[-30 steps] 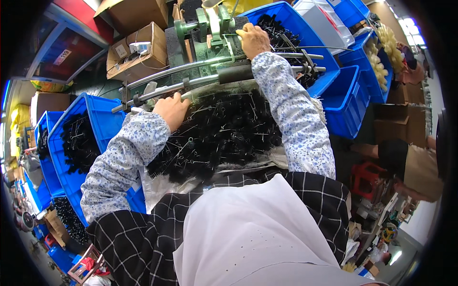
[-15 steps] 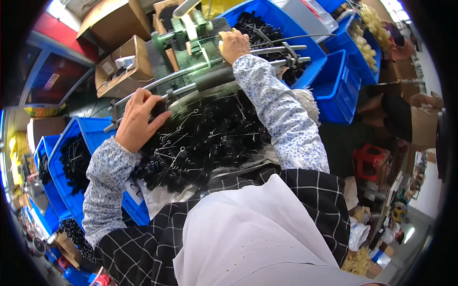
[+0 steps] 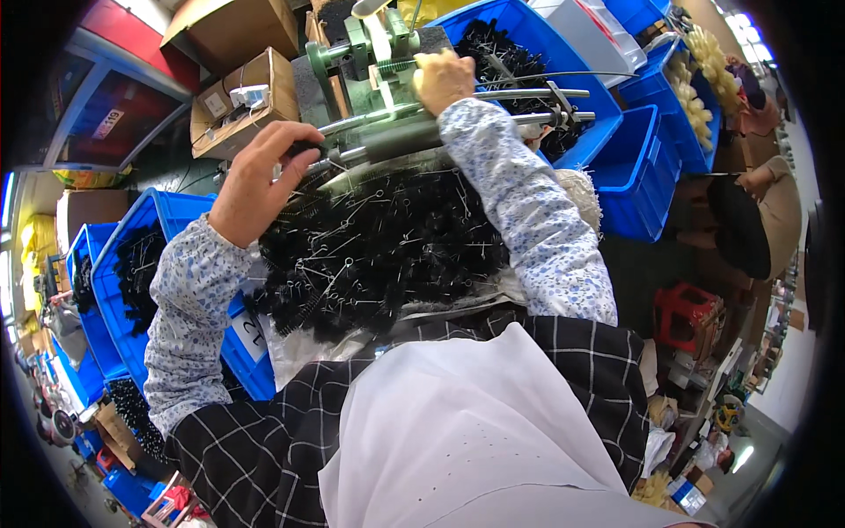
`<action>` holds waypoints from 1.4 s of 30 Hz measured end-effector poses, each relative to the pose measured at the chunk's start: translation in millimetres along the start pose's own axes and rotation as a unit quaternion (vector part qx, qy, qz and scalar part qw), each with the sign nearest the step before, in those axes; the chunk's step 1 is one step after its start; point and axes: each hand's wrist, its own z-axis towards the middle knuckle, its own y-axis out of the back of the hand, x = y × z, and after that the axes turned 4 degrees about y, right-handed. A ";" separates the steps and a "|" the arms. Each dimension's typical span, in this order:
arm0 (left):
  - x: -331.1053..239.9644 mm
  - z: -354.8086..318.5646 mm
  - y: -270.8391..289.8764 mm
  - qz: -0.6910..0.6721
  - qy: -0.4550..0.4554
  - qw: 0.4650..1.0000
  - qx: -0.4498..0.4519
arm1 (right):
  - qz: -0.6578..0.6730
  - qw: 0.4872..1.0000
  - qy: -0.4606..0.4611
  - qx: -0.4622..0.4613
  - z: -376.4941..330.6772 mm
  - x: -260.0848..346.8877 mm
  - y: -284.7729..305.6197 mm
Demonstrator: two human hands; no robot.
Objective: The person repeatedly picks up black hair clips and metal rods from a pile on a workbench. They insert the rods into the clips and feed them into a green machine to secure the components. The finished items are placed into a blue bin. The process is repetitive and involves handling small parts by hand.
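Lying between hands [image 3: 260, 180] and torso [image 3: 475, 414], black brushes [image 3: 387, 251], heaped; loop-ended

Brush pile [image 3: 387, 251] at the centre, machine [image 3: 356, 57] at twelve o'clock.
Measured from the pile, rails [image 3: 554, 93] cross before the machine; the left hand [image 3: 255, 185] is at ten o'clock, the right hand [image 3: 444, 81] beside the machine toward one. A carton [image 3: 283, 84] stands between ten and eleven, a brush-filled bin [image 3: 180, 211] at nine, another bin [image 3: 574, 66] with brushes at one, a stool [image 3: 685, 319] past three.

Numbered labels [image 3: 249, 335] mark a bin [image 3: 253, 377] and glass panel [image 3: 91, 99].
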 end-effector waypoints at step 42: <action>80.1 -28.5 -83.9 0.399 -0.014 0.881 0.252 | 0.034 0.999 0.016 0.019 -5.8 -31.3 5.3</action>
